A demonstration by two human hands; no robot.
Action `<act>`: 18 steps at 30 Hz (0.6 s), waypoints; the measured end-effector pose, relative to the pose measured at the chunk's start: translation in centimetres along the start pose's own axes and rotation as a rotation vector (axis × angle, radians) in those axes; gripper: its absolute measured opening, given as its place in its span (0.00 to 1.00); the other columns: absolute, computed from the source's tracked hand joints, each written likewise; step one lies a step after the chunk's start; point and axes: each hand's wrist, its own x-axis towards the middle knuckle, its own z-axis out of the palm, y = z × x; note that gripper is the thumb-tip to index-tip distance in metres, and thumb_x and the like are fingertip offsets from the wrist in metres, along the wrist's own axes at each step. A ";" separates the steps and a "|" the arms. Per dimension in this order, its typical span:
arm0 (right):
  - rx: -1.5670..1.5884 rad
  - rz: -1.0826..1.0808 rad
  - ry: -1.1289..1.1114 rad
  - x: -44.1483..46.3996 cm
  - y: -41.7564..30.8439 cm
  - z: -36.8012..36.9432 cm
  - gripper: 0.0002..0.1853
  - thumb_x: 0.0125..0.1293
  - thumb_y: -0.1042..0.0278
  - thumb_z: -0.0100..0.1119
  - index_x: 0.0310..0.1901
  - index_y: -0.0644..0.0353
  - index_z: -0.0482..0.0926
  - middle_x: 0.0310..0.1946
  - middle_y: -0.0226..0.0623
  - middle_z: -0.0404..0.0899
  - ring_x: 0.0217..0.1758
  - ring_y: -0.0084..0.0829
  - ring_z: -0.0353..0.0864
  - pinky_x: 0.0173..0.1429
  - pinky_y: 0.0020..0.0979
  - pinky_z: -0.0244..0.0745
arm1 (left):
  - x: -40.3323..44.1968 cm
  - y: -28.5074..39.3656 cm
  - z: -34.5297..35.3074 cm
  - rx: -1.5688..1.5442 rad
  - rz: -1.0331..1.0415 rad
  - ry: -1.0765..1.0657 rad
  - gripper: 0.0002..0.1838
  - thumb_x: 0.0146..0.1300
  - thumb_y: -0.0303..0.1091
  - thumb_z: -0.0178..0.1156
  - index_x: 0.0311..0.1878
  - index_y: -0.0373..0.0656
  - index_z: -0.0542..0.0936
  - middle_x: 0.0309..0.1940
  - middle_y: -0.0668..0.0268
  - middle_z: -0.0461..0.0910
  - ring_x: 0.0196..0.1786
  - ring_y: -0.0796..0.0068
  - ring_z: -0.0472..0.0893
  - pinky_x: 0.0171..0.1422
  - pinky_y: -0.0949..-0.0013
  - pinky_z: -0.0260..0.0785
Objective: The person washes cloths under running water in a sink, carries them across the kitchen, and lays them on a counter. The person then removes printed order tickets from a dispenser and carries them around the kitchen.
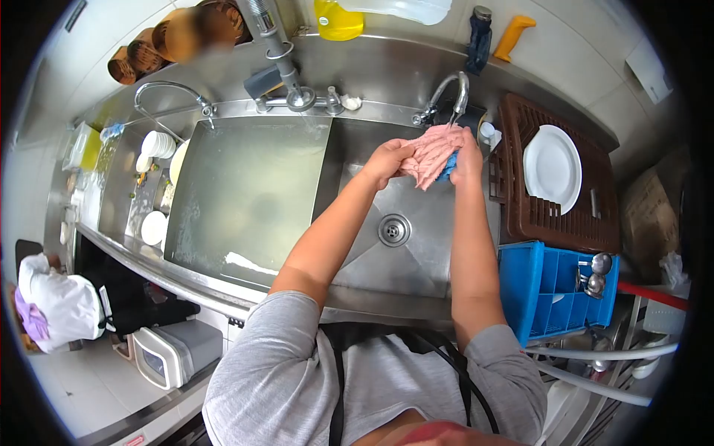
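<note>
A pink cloth point(431, 152) is held between my two hands over the steel sink basin point(357, 264), under the curved faucet point(461, 93). My left hand point(387, 161) grips the cloth's left side, fingers closed. At its right side my right hand point(468, 157) is closed around the cloth, and something blue point(448, 166) shows beside that palm. Below the cloth, the round drain point(394, 230) is visible in the basin floor.
A basin of cloudy water point(249, 193) lies left, with white dishes point(158, 144) beyond. On the right are a brown rack point(520, 141) with a white plate point(552, 169) and a blue divided bin point(520, 290) with ladles. Another person point(63, 301) is at far left.
</note>
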 end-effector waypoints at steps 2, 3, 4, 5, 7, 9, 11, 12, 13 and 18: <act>0.125 0.071 0.010 0.8 1.1 -0.4 0.15 0.60 0.59 0.45 0.33 0.65 0.74 0.28 0.33 0.75 0.30 0.21 0.72 0.37 0.21 0.66 | 0.0 -0.2 -0.4 0.185 0.010 0.036 0.11 0.55 0.36 0.49 0.38 0.39 0.73 0.26 0.71 0.75 0.25 0.83 0.74 0.29 0.78 0.67; -0.016 -0.001 -0.014 0.4 0.9 -0.3 0.16 0.61 0.59 0.45 0.33 0.65 0.74 0.27 0.33 0.75 0.30 0.21 0.72 0.37 0.22 0.66 | 0.8 -1.1 -1.4 0.331 0.030 0.033 0.12 0.55 0.36 0.49 0.37 0.38 0.73 0.27 0.70 0.75 0.25 0.81 0.74 0.30 0.77 0.67; -0.157 -0.074 -0.033 -0.4 0.6 0.2 0.16 0.61 0.58 0.45 0.33 0.65 0.74 0.27 0.33 0.75 0.30 0.21 0.72 0.37 0.22 0.66 | 1.2 -1.4 -1.9 0.480 0.054 0.025 0.13 0.55 0.36 0.49 0.37 0.37 0.74 0.27 0.69 0.76 0.25 0.79 0.74 0.31 0.76 0.67; -0.299 -0.145 -0.049 -0.9 0.0 0.3 0.16 0.61 0.58 0.44 0.33 0.65 0.74 0.27 0.32 0.75 0.29 0.22 0.72 0.37 0.22 0.66 | 1.8 -1.4 -2.5 0.558 0.070 0.021 0.14 0.54 0.37 0.49 0.39 0.36 0.74 0.29 0.67 0.76 0.28 0.77 0.75 0.34 0.75 0.67; -0.578 -0.274 -0.130 -0.7 -0.7 -0.8 0.15 0.60 0.59 0.45 0.32 0.64 0.75 0.27 0.32 0.75 0.30 0.22 0.72 0.37 0.23 0.65 | 2.1 -0.9 -3.4 0.717 0.101 0.019 0.17 0.53 0.37 0.50 0.42 0.33 0.73 0.34 0.61 0.77 0.33 0.72 0.76 0.39 0.74 0.67; -0.845 -0.447 -0.176 0.3 -1.3 -1.5 0.13 0.60 0.62 0.46 0.32 0.64 0.75 0.28 0.28 0.75 0.30 0.16 0.69 0.37 0.20 0.64 | 2.2 -0.7 -2.8 0.654 0.273 0.064 0.20 0.52 0.37 0.51 0.45 0.33 0.71 0.38 0.57 0.75 0.39 0.70 0.75 0.44 0.72 0.65; -0.913 -0.452 -0.262 -0.2 -2.5 -0.9 0.14 0.56 0.59 0.47 0.29 0.62 0.77 0.26 0.42 0.74 0.34 0.35 0.72 0.40 0.30 0.65 | 2.1 -0.1 -1.8 0.648 0.389 0.053 0.22 0.52 0.36 0.52 0.50 0.34 0.68 0.43 0.54 0.73 0.46 0.69 0.72 0.51 0.72 0.61; -0.967 -0.527 -0.342 -0.5 -3.1 -0.4 0.14 0.56 0.59 0.47 0.29 0.62 0.77 0.27 0.42 0.74 0.34 0.36 0.72 0.40 0.30 0.65 | 1.8 0.7 -0.8 0.677 0.419 0.017 0.23 0.53 0.35 0.52 0.52 0.35 0.66 0.47 0.54 0.70 0.50 0.69 0.69 0.55 0.72 0.57; -1.018 -0.599 -0.424 -0.8 -3.5 0.0 0.14 0.55 0.59 0.48 0.29 0.62 0.77 0.27 0.42 0.74 0.35 0.36 0.72 0.40 0.30 0.65 | 1.8 0.9 0.0 0.707 0.447 -0.019 0.25 0.53 0.34 0.52 0.55 0.36 0.64 0.50 0.54 0.68 0.55 0.69 0.66 0.58 0.72 0.54; -1.104 -0.330 -0.379 -1.5 -3.8 -0.6 0.18 0.52 0.55 0.52 0.33 0.64 0.76 0.34 0.44 0.76 0.39 0.36 0.74 0.45 0.31 0.66 | 5.7 -2.3 1.3 0.524 0.311 -0.197 0.10 0.53 0.34 0.55 0.35 0.38 0.72 0.28 0.69 0.74 0.31 0.83 0.70 0.37 0.77 0.64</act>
